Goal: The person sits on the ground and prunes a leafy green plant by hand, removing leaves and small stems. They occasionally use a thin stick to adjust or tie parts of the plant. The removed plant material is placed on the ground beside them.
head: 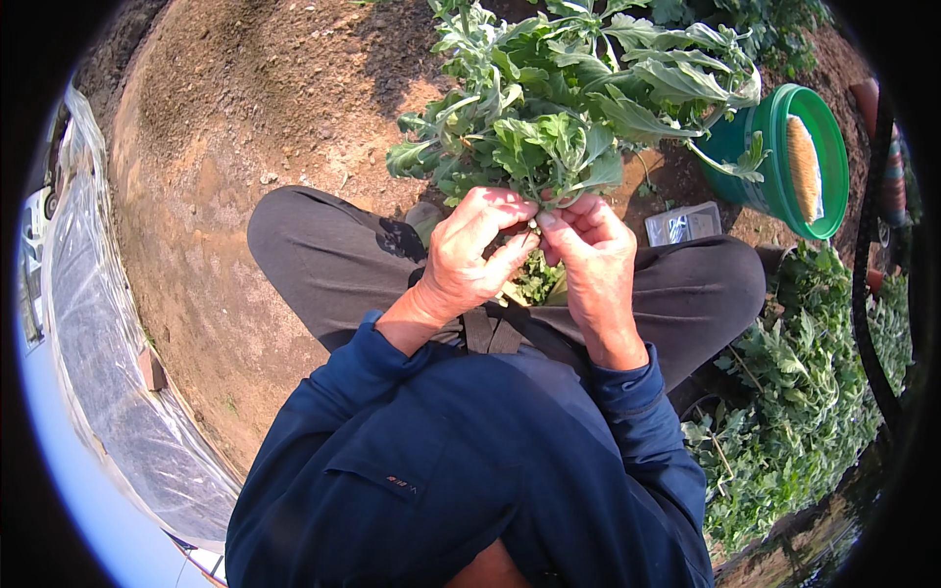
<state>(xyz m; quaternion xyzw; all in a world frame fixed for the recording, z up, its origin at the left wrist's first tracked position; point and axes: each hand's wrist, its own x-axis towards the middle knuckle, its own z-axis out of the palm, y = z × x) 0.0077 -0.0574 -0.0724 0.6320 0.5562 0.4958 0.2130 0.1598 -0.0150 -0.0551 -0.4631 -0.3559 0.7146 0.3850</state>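
Note:
A bunch of leafy green plant shoots (544, 140), with lobed leaves like a chrysanthemum's, fans out just beyond my hands. My left hand (470, 257) pinches at the gathered stem ends between thumb and fingers. Close beside it, almost touching, my right hand (592, 253) grips the stems from the other side with its thumb on top. A small pale cut tip shows between the two thumbs. Below the fingers, more green leaves (540, 281) lie between my legs. My fingers hide most of the stems' lower part.
At the right, a tilted green bucket (779, 162) holds a tan bristly thing (803, 169). A clear plastic box (684, 224) lies on the soil by my right knee. Heaped leafy plants (794, 397) spread at the right. Clear plastic sheeting (125, 353) runs along the left.

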